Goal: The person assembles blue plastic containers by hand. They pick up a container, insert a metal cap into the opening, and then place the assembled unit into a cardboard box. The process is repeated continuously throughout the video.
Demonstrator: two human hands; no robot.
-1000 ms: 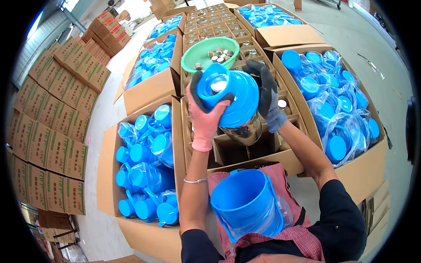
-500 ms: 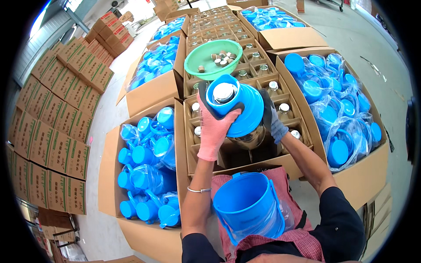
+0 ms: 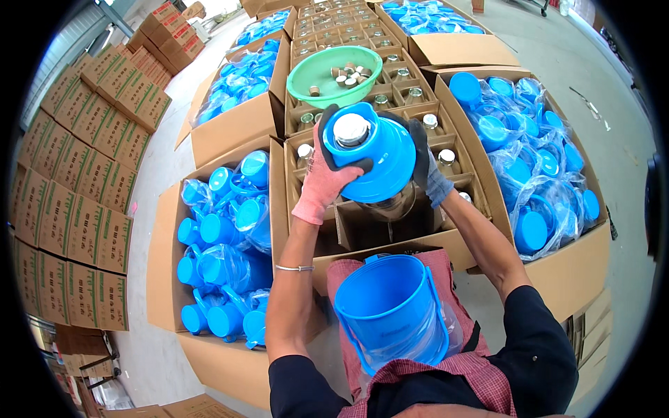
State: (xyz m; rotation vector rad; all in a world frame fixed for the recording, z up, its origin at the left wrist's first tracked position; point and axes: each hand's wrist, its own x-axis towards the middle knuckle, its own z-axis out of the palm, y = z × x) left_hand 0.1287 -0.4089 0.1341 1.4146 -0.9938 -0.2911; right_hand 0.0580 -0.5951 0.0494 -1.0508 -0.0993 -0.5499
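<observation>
My left hand [image 3: 326, 174], in a pink and black work glove, is closed round the narrow neck of a blue plastic flask top [image 3: 385, 164]. A white cap [image 3: 350, 129] pokes up through its opening. Beneath its flared rim shows part of a clear glass flask liner [image 3: 394, 207]. At the rim's right side, my right hand [image 3: 428, 166], gloved in grey and black, is closed against it; its fingertips are partly hidden. Both hands hover over the near end of a divided carton [image 3: 380, 254]. Close to my body stands an open blue flask shell [image 3: 390, 317], with clear plastic film round its lower part.
Capped glass liners [image 3: 447, 161] stand in the carton's cells. A green basin [image 3: 300, 87] with small stoppers rests on the cartons beyond. Boxes of bagged blue plastic parts flank both sides, left [image 3: 230, 268] and right [image 3: 533, 233]. Stacked cartons [image 3: 77, 209] line the left.
The whole view has shifted slightly, so the surroundings sit higher in the picture. Both hands keep their hold on the flask top, with little movement relative to the carton.
</observation>
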